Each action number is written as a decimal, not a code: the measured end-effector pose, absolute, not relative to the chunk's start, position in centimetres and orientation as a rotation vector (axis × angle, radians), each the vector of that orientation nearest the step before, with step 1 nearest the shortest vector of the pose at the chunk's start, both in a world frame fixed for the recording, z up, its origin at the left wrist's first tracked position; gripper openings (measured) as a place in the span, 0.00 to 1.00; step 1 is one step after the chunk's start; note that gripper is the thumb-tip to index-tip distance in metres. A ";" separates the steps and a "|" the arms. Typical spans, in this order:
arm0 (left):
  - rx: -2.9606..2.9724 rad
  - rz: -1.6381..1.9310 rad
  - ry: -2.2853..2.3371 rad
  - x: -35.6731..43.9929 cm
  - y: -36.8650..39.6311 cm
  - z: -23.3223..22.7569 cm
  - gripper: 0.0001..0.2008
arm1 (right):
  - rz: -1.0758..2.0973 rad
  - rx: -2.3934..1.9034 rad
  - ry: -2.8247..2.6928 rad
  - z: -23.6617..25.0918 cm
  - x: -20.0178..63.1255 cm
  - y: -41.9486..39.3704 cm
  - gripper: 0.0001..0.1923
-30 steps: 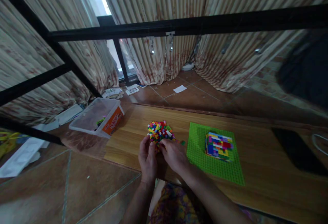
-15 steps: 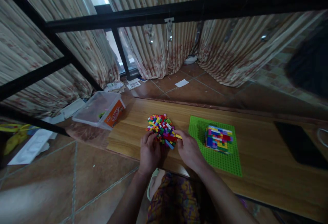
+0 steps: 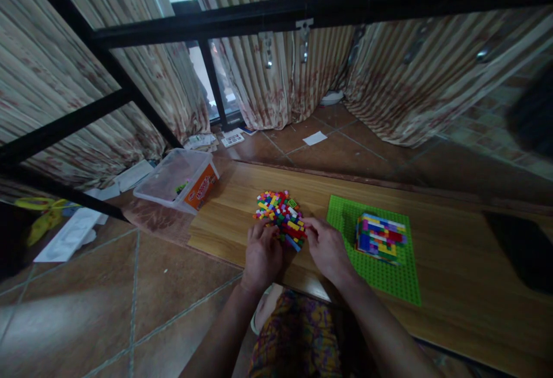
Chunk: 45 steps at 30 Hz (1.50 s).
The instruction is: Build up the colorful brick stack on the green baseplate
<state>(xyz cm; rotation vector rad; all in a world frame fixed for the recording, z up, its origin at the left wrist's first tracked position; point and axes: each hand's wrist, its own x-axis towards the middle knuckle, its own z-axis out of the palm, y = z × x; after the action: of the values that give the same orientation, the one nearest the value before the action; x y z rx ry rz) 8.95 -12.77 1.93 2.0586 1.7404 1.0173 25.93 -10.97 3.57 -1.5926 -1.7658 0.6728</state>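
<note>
A heap of small mixed-colour toy bricks (image 3: 276,208) lies on the wooden table. My left hand (image 3: 262,254) rests at the heap's near left edge, its fingers bent down among the bricks and their tips partly hidden. At the right edge of the heap is my right hand (image 3: 327,246), thumb and forefinger drawn together beside some red and yellow bricks; anything between them is too small to make out. Right of that hand, a green studded baseplate (image 3: 345,263) carries a blocky multicolour brick build (image 3: 380,238).
A clear plastic box (image 3: 170,179) with an orange label stands at the left end of the wooden table (image 3: 228,205). Toward the right end lies a dark flat object (image 3: 521,248). Behind the table are a black metal frame (image 3: 242,19) and striped curtains (image 3: 276,90).
The view has swung slightly left, so everything sits further right. A yellow brick seen at my right fingertips earlier no longer shows plainly there. My left hand stays at the heap.
</note>
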 end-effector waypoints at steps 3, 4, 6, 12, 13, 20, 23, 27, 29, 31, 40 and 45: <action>2.097 0.957 1.709 9.1 -12.8 2.0 0.13 | 0.700 -1.535 -1.736 4.1 25.9 -11.7 0.14; 2.104 0.945 1.709 9.2 -12.7 1.9 0.13 | 0.718 -1.513 -1.725 4.2 25.8 -12.0 0.13; 2.115 0.935 1.722 9.1 -12.6 1.6 0.12 | 0.755 -1.478 -1.698 4.3 25.8 -12.6 0.12; 2.128 0.995 1.736 9.0 -12.7 2.3 0.09 | 0.864 -1.425 -1.552 3.5 25.4 -13.8 0.12; 2.120 1.012 1.715 9.1 -13.0 2.9 0.08 | 0.918 -1.412 -1.497 3.5 25.2 -14.0 0.13; 1.992 0.964 1.459 11.0 -17.4 5.4 0.10 | 1.307 -1.283 -1.129 4.7 24.3 -17.1 0.14; 1.900 0.955 1.458 11.5 -18.9 5.0 0.10 | 1.380 -1.328 -1.046 4.5 24.8 -18.2 0.13; 1.871 0.924 1.437 11.9 -19.6 4.6 0.08 | 1.533 -1.369 -0.830 4.1 25.4 -18.9 0.19; 1.861 0.913 1.441 11.9 -19.5 4.6 0.08 | 1.569 -1.363 -0.755 4.0 25.5 -19.0 0.23; 1.863 0.945 1.473 11.5 -19.0 4.7 0.08 | 1.550 -1.368 -0.730 3.9 25.6 -18.9 0.25; 1.931 0.898 1.799 7.6 -13.9 4.5 0.09 | 0.900 -1.499 -1.452 1.8 26.9 -16.7 0.15; 2.064 0.699 1.814 7.3 -11.3 4.1 0.09 | 0.685 -1.492 -1.657 1.4 25.9 -14.5 0.14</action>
<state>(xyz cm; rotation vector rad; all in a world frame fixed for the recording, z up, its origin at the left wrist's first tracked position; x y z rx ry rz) 7.30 -11.32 4.07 2.0642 1.8141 0.6989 25.94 -14.54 1.41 -1.4923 -1.6571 0.6848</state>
